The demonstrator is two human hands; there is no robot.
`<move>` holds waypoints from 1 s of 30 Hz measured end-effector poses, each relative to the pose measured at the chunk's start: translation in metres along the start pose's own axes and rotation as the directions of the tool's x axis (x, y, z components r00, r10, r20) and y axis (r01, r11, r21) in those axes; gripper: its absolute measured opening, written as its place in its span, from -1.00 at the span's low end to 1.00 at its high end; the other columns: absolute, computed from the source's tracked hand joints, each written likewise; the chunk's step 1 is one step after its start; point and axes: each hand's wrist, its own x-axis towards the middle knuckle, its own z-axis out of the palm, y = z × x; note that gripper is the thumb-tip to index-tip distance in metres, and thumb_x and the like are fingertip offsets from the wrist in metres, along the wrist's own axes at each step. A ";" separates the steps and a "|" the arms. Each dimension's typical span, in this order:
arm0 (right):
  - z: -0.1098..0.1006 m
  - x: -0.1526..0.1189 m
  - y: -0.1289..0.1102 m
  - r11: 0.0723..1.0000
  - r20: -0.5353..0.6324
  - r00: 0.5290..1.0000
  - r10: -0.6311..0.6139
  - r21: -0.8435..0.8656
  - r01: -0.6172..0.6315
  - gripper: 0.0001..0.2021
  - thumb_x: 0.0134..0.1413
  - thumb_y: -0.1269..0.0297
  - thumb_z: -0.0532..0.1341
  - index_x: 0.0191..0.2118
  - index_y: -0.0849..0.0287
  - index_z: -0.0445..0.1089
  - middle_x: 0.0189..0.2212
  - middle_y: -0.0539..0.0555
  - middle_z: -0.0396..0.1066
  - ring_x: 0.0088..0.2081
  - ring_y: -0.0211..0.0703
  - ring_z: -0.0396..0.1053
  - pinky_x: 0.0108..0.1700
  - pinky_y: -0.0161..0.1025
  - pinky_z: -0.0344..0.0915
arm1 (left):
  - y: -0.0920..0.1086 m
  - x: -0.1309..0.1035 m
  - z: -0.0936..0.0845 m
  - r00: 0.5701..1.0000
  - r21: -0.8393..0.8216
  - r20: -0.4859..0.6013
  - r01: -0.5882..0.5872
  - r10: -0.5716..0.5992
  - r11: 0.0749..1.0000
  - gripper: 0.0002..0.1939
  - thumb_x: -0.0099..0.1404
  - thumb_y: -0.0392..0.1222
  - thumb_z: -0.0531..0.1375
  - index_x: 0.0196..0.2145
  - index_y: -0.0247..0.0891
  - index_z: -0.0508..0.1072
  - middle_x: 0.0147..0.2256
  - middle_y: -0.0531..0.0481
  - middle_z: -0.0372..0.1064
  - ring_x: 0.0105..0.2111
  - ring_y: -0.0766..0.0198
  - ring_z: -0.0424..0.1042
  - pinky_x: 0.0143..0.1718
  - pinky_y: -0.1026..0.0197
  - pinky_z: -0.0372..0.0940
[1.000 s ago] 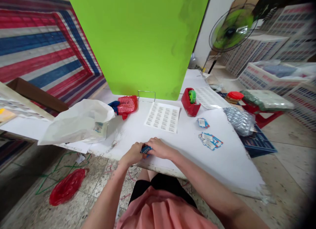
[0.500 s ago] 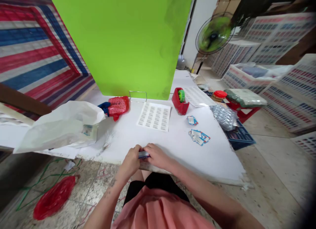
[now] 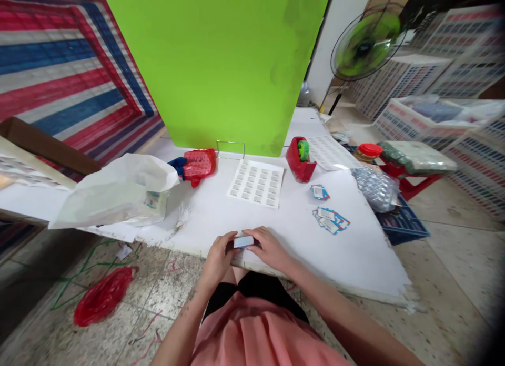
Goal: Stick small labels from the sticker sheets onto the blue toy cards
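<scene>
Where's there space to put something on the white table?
The table is bare between the cards and its near right corner, and narrowly between label sheet and right hand. It's crowded left, around the plastic bag.

From my end, the feed shows a salmon-pink top (image 3: 252, 332), loose fabric, soft vertical folds down the front. Black shorts (image 3: 262, 294) below it, hem across the thighs. Left hand (image 3: 219, 256) and right hand (image 3: 272, 250) both bare, forearms bare too. Small dark marks (image 3: 191, 296) on the left forearm near the wrist; too blurred for me to make out.
</scene>
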 end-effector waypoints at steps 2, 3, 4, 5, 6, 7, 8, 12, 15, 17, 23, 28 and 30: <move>0.000 0.000 -0.001 0.992 0.003 0.997 0.078 0.101 -0.078 -0.63 0.00 0.42 0.23 -0.02 0.14 0.34 -0.21 0.09 0.41 -0.18 -0.10 0.30 -0.08 -0.12 0.22 | 0.003 0.002 0.000 1.000 -0.050 0.006 0.026 -0.026 0.998 -0.59 0.10 -0.30 0.17 -0.05 -0.20 0.36 -0.18 -0.05 0.38 -0.16 0.18 0.35 -0.01 0.04 0.22; -0.001 0.000 -0.002 0.975 0.022 0.992 0.128 0.178 -0.129 -0.64 0.00 0.40 0.22 -0.02 0.15 0.34 -0.23 0.08 0.42 -0.22 -0.13 0.32 -0.13 -0.15 0.25 | 0.004 0.003 0.000 0.999 -0.087 0.019 0.042 -0.040 0.995 -0.60 0.12 -0.24 0.18 -0.04 -0.22 0.35 -0.21 -0.05 0.39 -0.19 0.19 0.37 -0.06 0.07 0.25; -0.002 0.001 -0.002 0.948 0.051 0.984 0.172 0.263 -0.179 -0.64 0.00 0.37 0.22 -0.01 0.17 0.34 -0.25 0.07 0.42 -0.26 -0.15 0.33 -0.17 -0.18 0.27 | 0.006 0.004 -0.001 0.998 -0.126 0.040 0.059 -0.054 0.990 -0.59 0.14 -0.17 0.19 -0.03 -0.24 0.34 -0.24 -0.04 0.40 -0.24 0.21 0.38 -0.12 0.10 0.29; -0.004 0.001 -0.002 0.913 0.086 0.975 0.203 0.343 -0.220 -0.62 0.00 0.33 0.23 -0.01 0.18 0.33 -0.26 0.07 0.42 -0.28 -0.16 0.34 -0.21 -0.20 0.28 | 0.008 0.004 -0.002 0.996 -0.166 0.064 0.079 -0.069 0.983 -0.57 0.15 -0.11 0.19 -0.02 -0.26 0.32 -0.28 -0.04 0.41 -0.28 0.23 0.39 -0.19 0.14 0.31; -0.005 0.001 -0.003 0.876 0.120 0.968 0.221 0.412 -0.251 -0.61 -0.01 0.30 0.24 -0.01 0.20 0.33 -0.27 0.06 0.42 -0.29 -0.17 0.35 -0.22 -0.21 0.28 | 0.010 0.004 -0.002 0.993 -0.201 0.087 0.099 -0.083 0.975 -0.54 0.16 -0.05 0.18 -0.01 -0.28 0.31 -0.30 -0.03 0.40 -0.33 0.25 0.39 -0.26 0.18 0.33; -0.007 0.001 -0.003 0.841 0.147 0.962 0.229 0.467 -0.272 -0.60 -0.02 0.27 0.25 -0.01 0.20 0.33 -0.27 0.06 0.42 -0.28 -0.16 0.36 -0.21 -0.21 0.28 | 0.012 0.004 -0.003 0.990 -0.227 0.106 0.117 -0.095 0.967 -0.52 0.17 -0.01 0.18 0.00 -0.30 0.30 -0.32 -0.03 0.40 -0.36 0.27 0.39 -0.31 0.21 0.33; -0.008 0.000 -0.003 0.811 0.164 0.958 0.236 0.510 -0.288 -0.60 -0.04 0.26 0.27 -0.02 0.20 0.34 -0.26 0.06 0.42 -0.26 -0.16 0.36 -0.20 -0.20 0.28 | 0.015 0.003 -0.004 0.986 -0.255 0.124 0.137 -0.108 0.957 -0.50 0.17 0.02 0.18 0.00 -0.31 0.30 -0.33 -0.03 0.40 -0.38 0.28 0.39 -0.35 0.23 0.32; -0.009 -0.002 -0.005 0.684 0.188 0.948 0.258 0.657 -0.316 -0.57 -0.08 0.22 0.32 -0.04 0.17 0.34 -0.20 0.06 0.43 -0.20 -0.16 0.37 -0.09 -0.17 0.25 | 0.027 -0.002 -0.003 0.971 -0.436 0.190 0.217 -0.146 0.874 -0.45 0.11 0.01 0.25 0.00 -0.30 0.31 -0.24 -0.06 0.39 -0.32 0.29 0.38 -0.32 0.28 0.30; -0.008 -0.004 -0.011 0.602 0.164 0.953 0.256 0.744 -0.290 -0.60 -0.11 0.22 0.35 -0.09 0.16 0.36 -0.19 0.05 0.44 -0.17 -0.17 0.36 -0.04 -0.16 0.22 | 0.037 -0.004 0.001 0.979 -0.506 0.130 0.203 -0.158 0.838 -0.52 0.03 -0.05 0.33 -0.12 -0.31 0.38 -0.26 -0.05 0.41 -0.31 0.29 0.36 -0.31 0.30 0.27; -0.008 -0.004 -0.016 0.563 0.144 0.953 0.266 0.780 -0.275 -0.60 -0.12 0.21 0.36 -0.10 0.16 0.37 -0.18 0.05 0.43 -0.17 -0.17 0.36 -0.04 -0.17 0.22 | 0.042 -0.003 0.004 0.981 -0.533 0.080 0.193 -0.178 0.824 -0.56 0.01 -0.06 0.34 -0.18 -0.31 0.40 -0.29 -0.02 0.41 -0.33 0.30 0.36 -0.33 0.30 0.28; -0.013 -0.004 -0.024 0.526 0.157 0.929 0.336 0.786 -0.323 -0.60 -0.08 0.18 0.33 -0.07 0.16 0.37 -0.19 0.06 0.41 -0.22 -0.20 0.32 -0.23 -0.27 0.24 | 0.042 -0.001 0.009 0.969 -0.600 0.074 0.233 -0.237 0.766 -0.54 0.00 -0.05 0.35 -0.18 -0.31 0.40 -0.30 -0.01 0.40 -0.37 0.33 0.35 -0.39 0.33 0.28; -0.011 -0.007 -0.021 0.509 0.145 0.912 0.383 0.791 -0.339 -0.62 -0.08 0.19 0.32 -0.09 0.17 0.39 -0.26 0.05 0.41 -0.27 -0.21 0.31 -0.30 -0.29 0.24 | 0.038 -0.003 0.012 0.961 -0.633 0.124 0.268 -0.247 0.727 -0.51 0.03 -0.02 0.33 -0.12 -0.31 0.39 -0.24 -0.05 0.40 -0.34 0.31 0.37 -0.37 0.30 0.29; -0.010 -0.008 -0.019 0.506 0.141 0.909 0.391 0.793 -0.340 -0.62 -0.09 0.20 0.32 -0.09 0.17 0.39 -0.26 0.05 0.42 -0.27 -0.21 0.32 -0.30 -0.29 0.23 | 0.037 -0.003 0.012 0.958 -0.633 0.151 0.284 -0.244 0.720 -0.49 0.03 -0.01 0.33 -0.10 -0.29 0.39 -0.23 -0.06 0.40 -0.33 0.29 0.37 -0.36 0.29 0.29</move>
